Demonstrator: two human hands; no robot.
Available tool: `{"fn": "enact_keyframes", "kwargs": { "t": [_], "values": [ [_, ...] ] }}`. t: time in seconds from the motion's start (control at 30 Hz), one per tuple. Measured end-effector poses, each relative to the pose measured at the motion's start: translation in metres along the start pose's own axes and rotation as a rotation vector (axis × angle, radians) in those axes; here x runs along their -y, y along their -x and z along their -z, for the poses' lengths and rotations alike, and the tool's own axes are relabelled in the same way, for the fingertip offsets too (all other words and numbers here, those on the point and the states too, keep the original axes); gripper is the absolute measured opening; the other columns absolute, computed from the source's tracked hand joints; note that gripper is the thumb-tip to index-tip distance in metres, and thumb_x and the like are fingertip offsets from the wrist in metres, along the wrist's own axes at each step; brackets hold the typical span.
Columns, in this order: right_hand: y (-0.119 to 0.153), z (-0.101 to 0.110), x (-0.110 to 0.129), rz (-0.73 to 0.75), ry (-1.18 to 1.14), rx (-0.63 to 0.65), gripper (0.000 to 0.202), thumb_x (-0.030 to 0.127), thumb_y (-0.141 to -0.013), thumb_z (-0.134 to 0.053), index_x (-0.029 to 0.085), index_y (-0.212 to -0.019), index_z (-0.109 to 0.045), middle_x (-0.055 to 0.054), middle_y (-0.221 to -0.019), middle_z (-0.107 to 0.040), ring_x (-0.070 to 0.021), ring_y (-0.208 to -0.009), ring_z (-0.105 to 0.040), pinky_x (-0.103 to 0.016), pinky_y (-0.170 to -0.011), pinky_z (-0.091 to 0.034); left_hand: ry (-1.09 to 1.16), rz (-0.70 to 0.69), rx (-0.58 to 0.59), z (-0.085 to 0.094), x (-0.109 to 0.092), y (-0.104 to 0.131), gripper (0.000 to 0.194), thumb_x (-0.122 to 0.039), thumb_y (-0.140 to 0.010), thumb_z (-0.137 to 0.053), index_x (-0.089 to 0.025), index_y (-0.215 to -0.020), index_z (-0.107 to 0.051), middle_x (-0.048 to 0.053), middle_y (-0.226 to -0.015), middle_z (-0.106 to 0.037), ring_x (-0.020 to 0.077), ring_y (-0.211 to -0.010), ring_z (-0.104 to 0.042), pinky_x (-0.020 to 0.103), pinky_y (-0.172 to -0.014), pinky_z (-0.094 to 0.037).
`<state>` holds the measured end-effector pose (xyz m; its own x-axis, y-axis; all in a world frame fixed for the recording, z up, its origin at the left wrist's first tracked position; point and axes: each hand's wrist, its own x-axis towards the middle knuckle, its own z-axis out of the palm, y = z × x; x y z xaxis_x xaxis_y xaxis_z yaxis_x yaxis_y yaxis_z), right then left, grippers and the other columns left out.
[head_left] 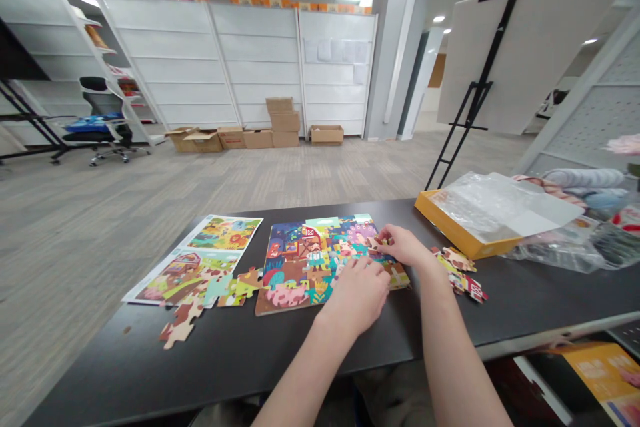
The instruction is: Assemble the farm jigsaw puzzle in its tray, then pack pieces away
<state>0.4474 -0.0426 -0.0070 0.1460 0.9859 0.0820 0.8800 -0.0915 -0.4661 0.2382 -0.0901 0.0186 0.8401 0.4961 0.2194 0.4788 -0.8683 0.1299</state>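
Note:
A colourful jigsaw board with farm pictures lies in front of me, many of its pieces fitted. My right hand is at the board's right side, thumb and fingers pinched on a brown and cream puzzle piece. Palm down, my left hand rests over the lower right of the board with its fingers lying forward, and it covers part of the picture. Loose puzzle pieces lie left of the board, some on a printed picture sheet. More loose pieces lie beyond my right forearm.
On the black table, a yellow box tray with clear plastic stands at the back right. Plastic bags and rolled cloths sit beside it. Behind are a board stand, cardboard boxes and an office chair.

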Motion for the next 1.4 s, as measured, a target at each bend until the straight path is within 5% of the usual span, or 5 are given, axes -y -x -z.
{"fn": "enact_keyframes", "kwargs": {
  "t": [0.23,0.57,1.0,1.13,1.4],
  "values": [
    [0.001,0.006,-0.004,0.024,-0.195,-0.062,0.003,0.017,-0.08,-0.063,0.018,-0.083,-0.064,-0.004,-0.086,-0.072,-0.0159,-0.076,-0.066,-0.024,-0.069,-0.049,0.009,-0.032,0.026,-0.014,-0.001,0.004,0.019,-0.023,-0.097,-0.05,-0.021,-0.11,-0.064,0.007,-0.115,-0.066,0.026,-0.109,-0.057,0.042,-0.091,-0.048],
    [0.001,0.006,-0.009,0.032,-0.239,-0.068,0.012,0.01,-0.079,-0.06,0.018,-0.083,-0.068,-0.004,-0.086,-0.074,-0.0161,-0.078,-0.067,-0.024,-0.071,-0.05,0.0,-0.014,0.038,-0.016,0.001,0.007,0.027,-0.015,-0.097,-0.046,-0.024,-0.117,-0.063,0.006,-0.122,-0.065,0.0252,-0.111,-0.057,0.042,-0.092,-0.049],
    [0.005,0.008,0.009,-0.017,0.004,-0.119,0.02,0.012,-0.085,-0.06,0.018,-0.1,-0.072,-0.009,-0.103,-0.074,-0.0187,-0.093,-0.068,-0.026,-0.084,-0.049,0.039,-0.007,0.053,-0.014,0.002,0.007,0.027,-0.013,-0.096,-0.047,-0.024,-0.113,-0.064,0.006,-0.125,-0.065,0.0256,-0.112,-0.057,0.044,-0.093,-0.05],
    [0.021,0.03,-0.014,-0.057,-0.004,-0.163,0.02,0.022,-0.087,-0.063,0.018,-0.105,-0.072,-0.01,-0.108,-0.073,-0.0214,-0.098,-0.067,-0.029,-0.087,-0.049,0.038,-0.031,0.043,-0.017,0.006,0.008,0.033,-0.011,-0.096,-0.046,-0.026,-0.12,-0.062,0.005,-0.13,-0.063,0.025,-0.115,-0.057,0.043,-0.093,-0.049],
    [0.063,0.061,-0.091,-0.447,0.021,-0.231,0.032,0.034,-0.08,-0.069,0.016,-0.106,-0.072,-0.014,-0.107,-0.075,-0.0256,-0.092,-0.071,-0.031,-0.077,-0.052,0.098,-0.042,0.047,-0.014,0.008,0.007,0.032,-0.01,-0.096,-0.045,-0.026,-0.114,-0.064,0.003,-0.124,-0.066,0.0235,-0.113,-0.057,0.04,-0.095,-0.049]
  ]
}}
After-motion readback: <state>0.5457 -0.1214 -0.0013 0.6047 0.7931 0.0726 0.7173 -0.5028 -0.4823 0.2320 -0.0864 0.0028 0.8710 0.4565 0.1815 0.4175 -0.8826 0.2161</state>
